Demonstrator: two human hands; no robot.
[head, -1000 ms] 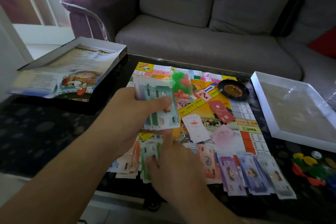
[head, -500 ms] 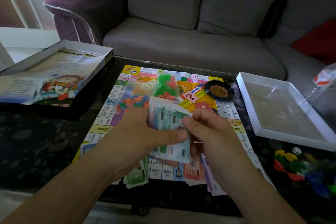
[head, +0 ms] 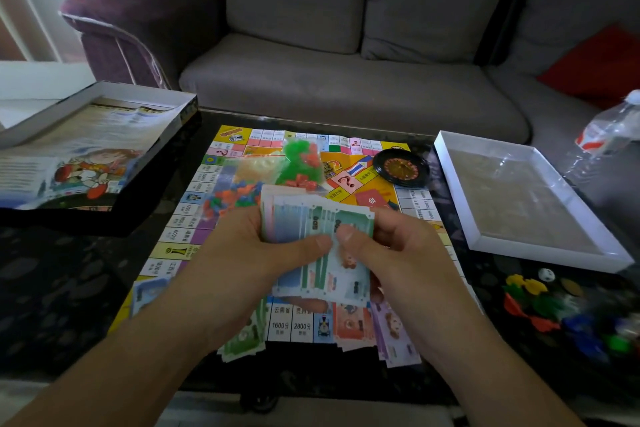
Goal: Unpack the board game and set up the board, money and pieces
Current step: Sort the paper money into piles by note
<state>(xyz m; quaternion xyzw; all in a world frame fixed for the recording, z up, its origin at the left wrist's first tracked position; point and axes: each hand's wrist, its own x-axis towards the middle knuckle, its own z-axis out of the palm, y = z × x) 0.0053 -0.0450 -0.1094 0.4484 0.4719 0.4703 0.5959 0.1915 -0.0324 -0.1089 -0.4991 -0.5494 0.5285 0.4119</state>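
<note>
Head: both hands (head: 398, 253) grip banknotes (head: 318, 243).

hands (head: 322, 256) gripping money stack (head: 311, 218), board (head: 180, 236) below

Grey sofa (head: 346, 94) behind dark table (head: 62, 288).

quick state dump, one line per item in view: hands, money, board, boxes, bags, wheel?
left hand: grips the wad of notes
right hand: pinches the wad's top note
wad of notes: fanned, held over the board
board: unfolded flat
sorted notes: piled along board's near edge
bags of pieces: lying on board
roulette wheel: at board's far right corner
white tray: open
printed box half: open
</note>
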